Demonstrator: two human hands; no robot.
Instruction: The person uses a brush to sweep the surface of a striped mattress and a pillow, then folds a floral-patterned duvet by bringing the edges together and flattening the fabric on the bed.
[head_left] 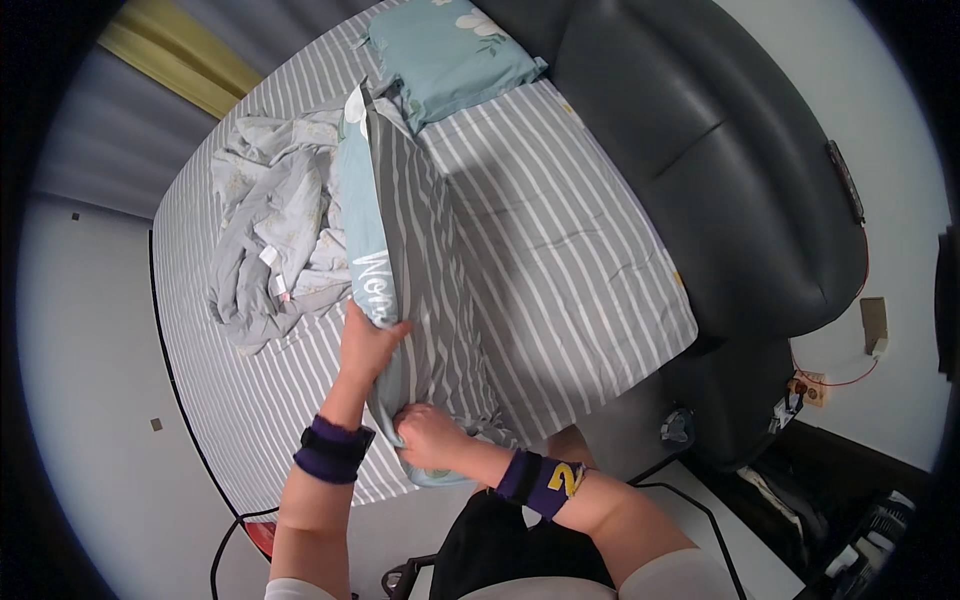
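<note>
A long pillow in a light blue case lies on the grey-and-white striped bed, half inside a grey striped pillowcase. My left hand presses on the blue pillow's near end, next to the striped case's edge. My right hand grips the bunched open end of the striped pillowcase at the bed's near edge. Both wrists wear dark purple bands.
A crumpled pale grey floral sheet lies left of the pillow. A second light blue pillow rests at the head of the bed by the dark padded headboard. Black cables run over the floor at lower right.
</note>
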